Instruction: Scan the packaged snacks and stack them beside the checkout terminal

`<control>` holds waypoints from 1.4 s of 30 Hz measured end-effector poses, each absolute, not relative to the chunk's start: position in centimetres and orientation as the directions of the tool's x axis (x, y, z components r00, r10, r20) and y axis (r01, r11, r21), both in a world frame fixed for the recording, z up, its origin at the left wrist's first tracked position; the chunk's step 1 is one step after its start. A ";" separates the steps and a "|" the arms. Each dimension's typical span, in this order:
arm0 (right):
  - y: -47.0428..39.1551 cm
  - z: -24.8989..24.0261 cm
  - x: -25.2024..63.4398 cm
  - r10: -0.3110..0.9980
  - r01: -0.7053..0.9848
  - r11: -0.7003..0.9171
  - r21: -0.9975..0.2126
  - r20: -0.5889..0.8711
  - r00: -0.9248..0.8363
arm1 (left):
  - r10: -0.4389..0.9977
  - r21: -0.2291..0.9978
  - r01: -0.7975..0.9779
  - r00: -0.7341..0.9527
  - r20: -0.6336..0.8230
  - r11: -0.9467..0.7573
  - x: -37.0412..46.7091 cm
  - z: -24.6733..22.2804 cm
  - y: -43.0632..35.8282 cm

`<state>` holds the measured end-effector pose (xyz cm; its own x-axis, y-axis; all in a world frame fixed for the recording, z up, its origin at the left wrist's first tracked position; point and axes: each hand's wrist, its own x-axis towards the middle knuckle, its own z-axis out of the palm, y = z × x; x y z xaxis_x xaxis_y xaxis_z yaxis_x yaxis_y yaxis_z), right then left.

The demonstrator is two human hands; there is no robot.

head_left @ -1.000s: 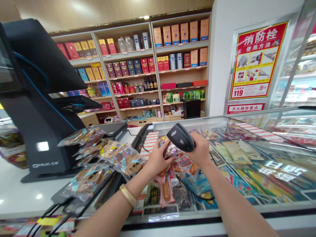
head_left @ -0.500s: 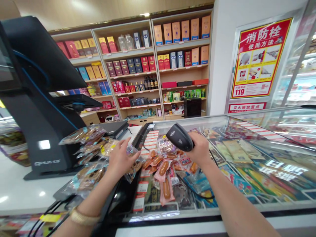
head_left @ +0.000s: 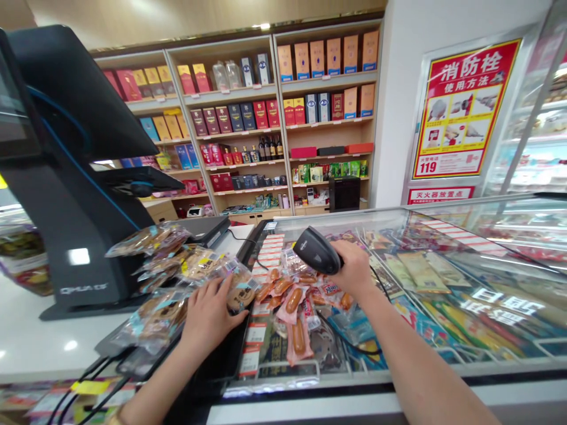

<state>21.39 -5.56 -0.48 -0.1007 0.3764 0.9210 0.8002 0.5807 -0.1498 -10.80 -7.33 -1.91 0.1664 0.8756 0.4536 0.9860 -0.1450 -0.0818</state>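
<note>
My right hand is closed round the handle of a black barcode scanner, whose head points left above the glass. My left hand has its fingers apart at the near edge of a clear-wrapped round snack packet; whether it grips the packet is not clear. More clear snack packets are piled left of that hand. Below the scanner, several wrapped sausages lie in a heap on the glass top.
A black point-of-sale terminal stands at the left on a white counter. The glass-topped freezer spreads to the right. Shelves of boxes stand behind. Black cables hang at the lower left.
My left hand has moved slightly down and left, uncovering more of the round snack packet. The scanner in my right hand has shifted a little left and down.
</note>
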 end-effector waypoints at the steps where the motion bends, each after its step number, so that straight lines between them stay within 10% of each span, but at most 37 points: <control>1: -5.6 -0.5 21.4 0.384 0.802 0.579 -0.146 0.917 -0.110 | 0.869 -0.083 0.986 0.169 0.465 -0.148 -10.8 -1.8 -7.4; 19: -7.0 0.5 19.4 0.571 0.738 0.673 -0.047 0.668 -0.478 | 0.602 -0.125 0.889 0.396 0.694 -0.440 -9.8 1.8 -8.7; 33: -6.0 0.0 20.8 0.460 0.768 0.622 -0.154 0.865 -0.199 | 0.644 0.263 0.595 0.628 0.437 -0.759 -7.8 -0.7 -11.0; 42: -5.9 -0.3 20.8 0.468 0.778 0.612 -0.145 0.859 -0.208 | 0.588 0.299 0.507 0.661 0.467 -0.808 -4.7 -3.4 -9.1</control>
<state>20.77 -5.86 -0.35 -0.2081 0.4675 0.8591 0.7777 0.6117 -0.1446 -4.66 -9.14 -3.41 0.6612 0.5875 0.4665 0.5073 -0.8083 0.2989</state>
